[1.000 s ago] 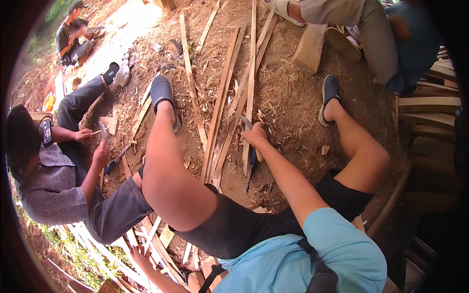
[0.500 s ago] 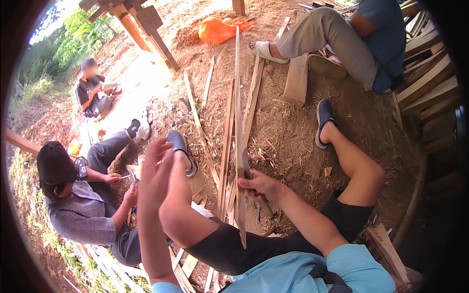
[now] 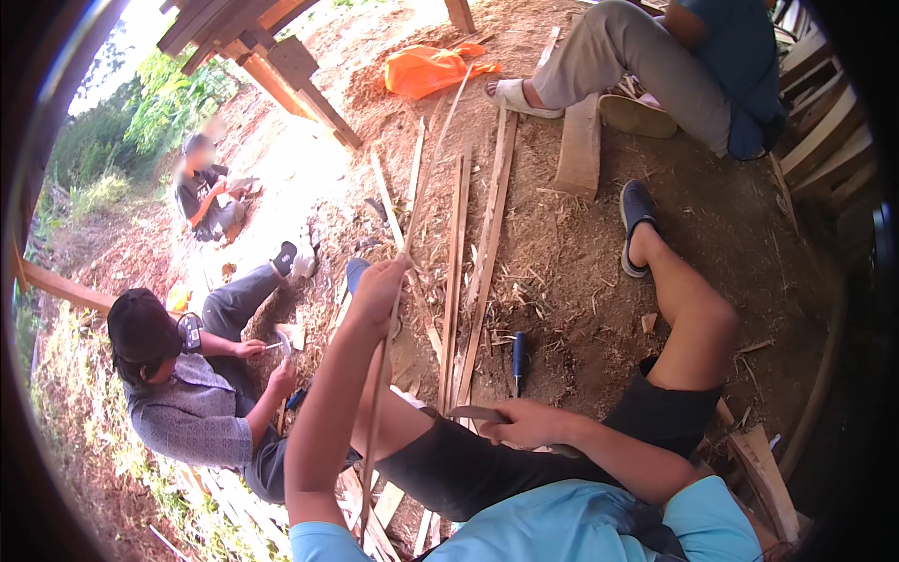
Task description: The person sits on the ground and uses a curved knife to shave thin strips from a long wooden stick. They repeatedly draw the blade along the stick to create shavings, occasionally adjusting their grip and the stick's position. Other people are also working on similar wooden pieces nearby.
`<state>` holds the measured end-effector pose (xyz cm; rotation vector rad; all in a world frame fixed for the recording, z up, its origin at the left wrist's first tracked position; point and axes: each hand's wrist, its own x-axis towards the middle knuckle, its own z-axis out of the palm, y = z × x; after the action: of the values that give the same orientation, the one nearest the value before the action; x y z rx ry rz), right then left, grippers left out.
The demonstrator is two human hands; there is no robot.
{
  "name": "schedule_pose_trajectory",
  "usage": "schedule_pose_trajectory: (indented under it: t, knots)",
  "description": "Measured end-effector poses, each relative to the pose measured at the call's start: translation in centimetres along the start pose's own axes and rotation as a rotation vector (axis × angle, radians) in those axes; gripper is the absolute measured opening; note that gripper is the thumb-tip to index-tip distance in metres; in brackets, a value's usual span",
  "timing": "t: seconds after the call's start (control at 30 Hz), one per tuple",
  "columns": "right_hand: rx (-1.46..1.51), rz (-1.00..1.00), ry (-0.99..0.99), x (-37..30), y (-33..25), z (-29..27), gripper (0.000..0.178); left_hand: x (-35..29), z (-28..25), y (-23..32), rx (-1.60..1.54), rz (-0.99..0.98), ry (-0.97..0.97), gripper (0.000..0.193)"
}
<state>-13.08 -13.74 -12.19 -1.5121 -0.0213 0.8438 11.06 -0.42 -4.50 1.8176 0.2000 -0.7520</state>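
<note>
My left hand is closed around a long thin wooden strip. The strip slants from the far ground back past my left thigh. My right hand grips a knife low over my lap. Its short broad blade points left, and most of its handle is hidden in my fist. The blade is apart from the strip. On the dirt just beyond the knife lies a tool with a blue handle.
Several wooden strips lie between my feet, with a thick board farther off. An orange plastic bag lies far ahead. One person sits close on my left, another beyond, a third far right. Stacked wood borders the right.
My left hand has gone from open and raised to gripping the strip, which has swung left and tilted. My right hand has let go of the strip and lowered with the knife.
</note>
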Motion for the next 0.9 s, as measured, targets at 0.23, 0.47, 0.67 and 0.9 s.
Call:
schedule_pose_trajectory:
  t: [0.23, 0.47, 0.67, 0.9]
  knots:
    - [-0.010, -0.073, 0.432, -10.0, -5.0, -7.9, 0.030, -13.0, -5.8, -6.8, 0.327, 0.102, 0.050, 0.024]
    - [0.533, -0.065, 0.747, -3.9, -6.1, -9.9, 0.025, -28.3, -2.4, -14.9, -0.224, -0.365, -0.006, 0.018]
    - [0.920, 0.197, 0.669, 8.9, -0.5, -11.0, 0.038, -36.2, -2.1, -27.6, -0.177, -0.302, -0.124, 0.049]
    - [0.930, -0.096, 0.354, 7.4, -3.3, -8.4, 0.033, -39.5, -2.5, -31.1, 0.234, -0.188, -0.341, 0.032]
